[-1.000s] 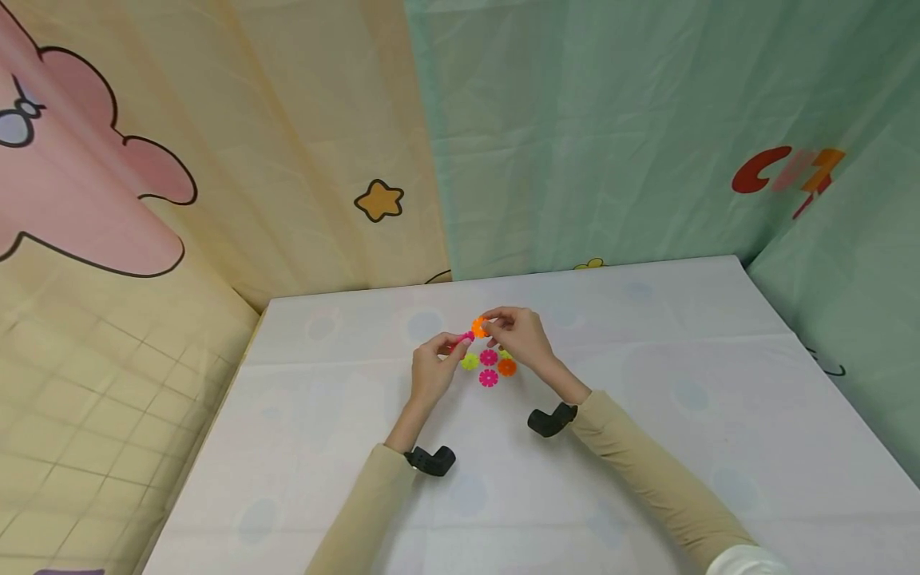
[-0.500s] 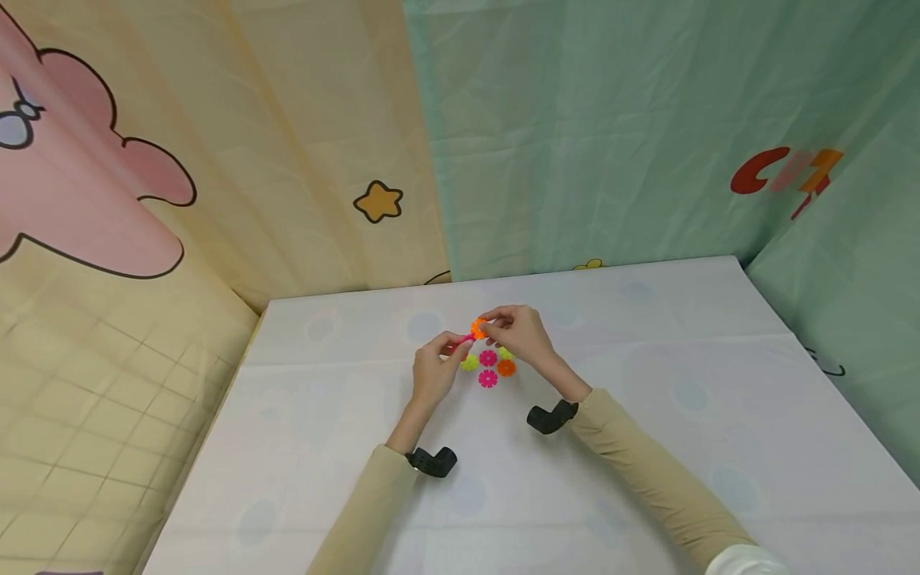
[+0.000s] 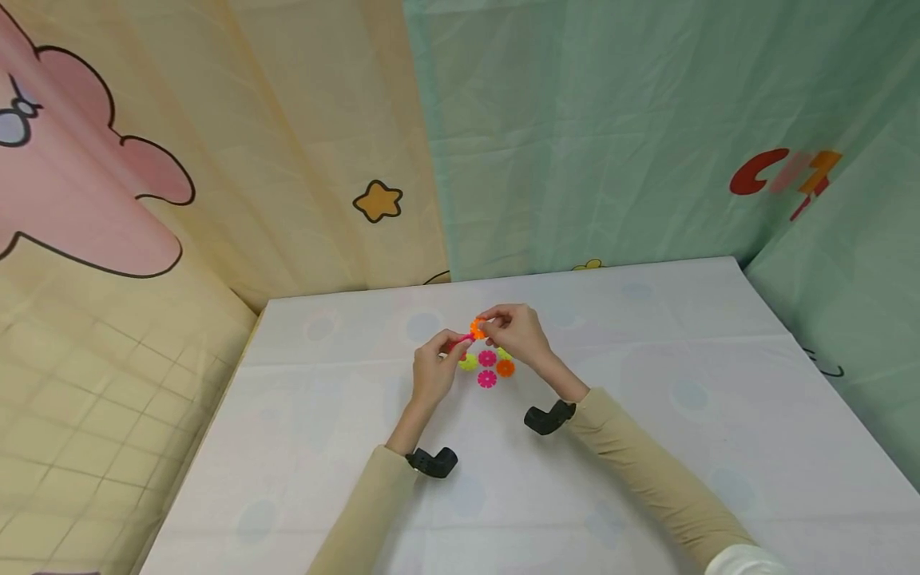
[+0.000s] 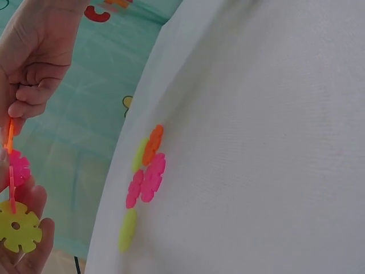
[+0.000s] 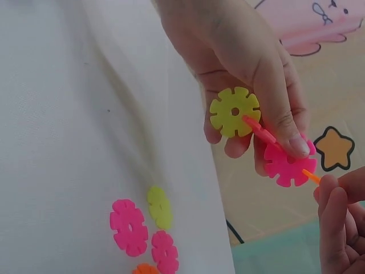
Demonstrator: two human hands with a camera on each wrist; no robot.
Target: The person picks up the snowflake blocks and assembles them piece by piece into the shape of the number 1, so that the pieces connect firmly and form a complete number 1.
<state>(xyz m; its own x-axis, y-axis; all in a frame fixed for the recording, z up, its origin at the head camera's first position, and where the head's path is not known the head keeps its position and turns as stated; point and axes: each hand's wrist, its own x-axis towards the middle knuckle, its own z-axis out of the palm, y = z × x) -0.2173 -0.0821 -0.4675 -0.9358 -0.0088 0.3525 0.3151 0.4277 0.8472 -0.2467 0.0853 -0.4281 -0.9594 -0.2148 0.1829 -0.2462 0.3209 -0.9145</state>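
My left hand [image 3: 434,371] pinches a pink notched disc [image 5: 290,164] between thumb and fingers. Joined to that disc is a reddish-pink disc [image 5: 261,131] seen edge-on, which carries a yellow notched disc [image 5: 235,112] under the palm. My right hand [image 3: 522,335] pinches an orange disc [image 3: 477,328] between thumb and forefinger. In the right wrist view the orange disc's edge meets a notch in the pink disc; how deep it sits I cannot tell. Both hands are raised above the table, close together.
Below the hands, loose discs lie on the white-covered table [image 3: 611,479]: yellow [image 3: 469,362], pink [image 3: 487,358], another pink [image 3: 486,379], orange [image 3: 505,368] and yellow-green [image 3: 503,352]. Printed curtains [image 3: 575,144] hang behind the table. Each wrist wears a black camera.
The orange disc has shifted slightly left and down against the pink disc, with the right hand following a little. The left hand barely moves. The loose discs lie as before.
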